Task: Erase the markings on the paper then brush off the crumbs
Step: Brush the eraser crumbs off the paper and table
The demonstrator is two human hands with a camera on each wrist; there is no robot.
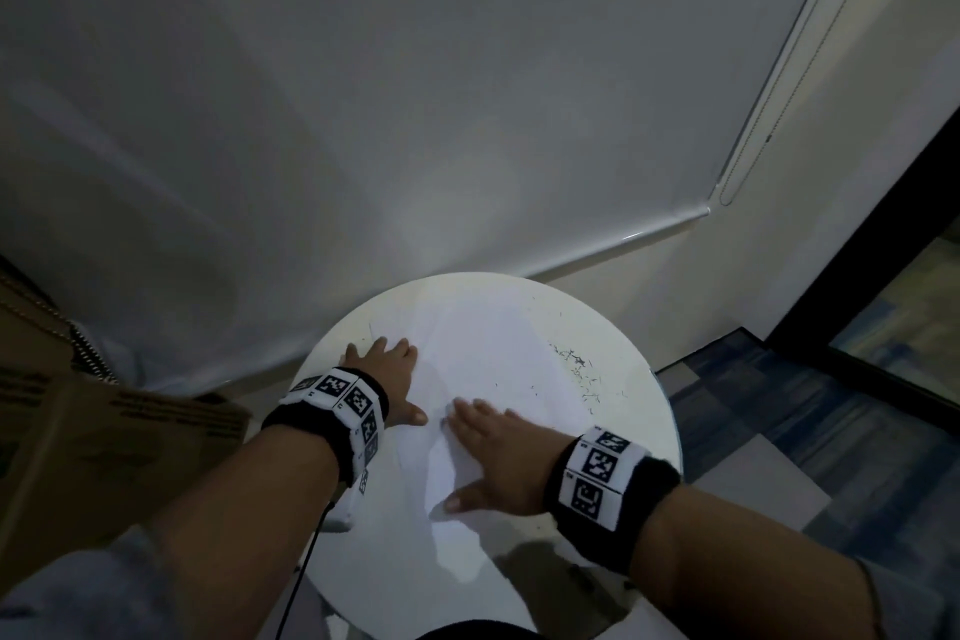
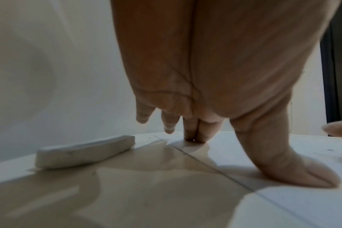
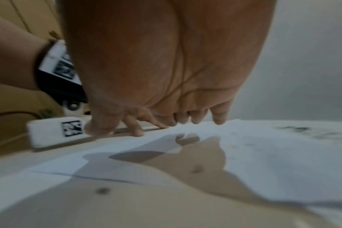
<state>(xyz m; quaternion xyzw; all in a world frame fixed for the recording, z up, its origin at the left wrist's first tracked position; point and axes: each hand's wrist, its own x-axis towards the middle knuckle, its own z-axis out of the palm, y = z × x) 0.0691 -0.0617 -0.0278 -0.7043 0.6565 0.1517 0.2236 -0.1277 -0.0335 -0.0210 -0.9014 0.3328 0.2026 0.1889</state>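
A white sheet of paper [image 1: 493, 343] lies on a small round white table [image 1: 639, 411]. My left hand [image 1: 400, 379] rests flat on the sheet's left edge, fingers straight, thumb spread; its fingertips [image 2: 193, 135] press on the paper. My right hand [image 1: 467, 452] lies flat near the sheet's middle, fingers straight and pointing left, fingertips [image 3: 219, 120] touching the paper. Dark eraser crumbs [image 1: 579, 364] are scattered on the right part of the sheet and table, apart from both hands. A white eraser [image 2: 84, 152] lies on the table left of my left hand, held by neither hand.
A cardboard box [image 1: 78, 431] stands close to the table's left side. A grey roller blind [image 1: 467, 120] hangs just behind the table. Blue carpet floor [image 1: 831, 405] and a dark door frame [image 1: 857, 250] lie to the right. A black cable [image 1: 306, 566] hangs from my left wrist.
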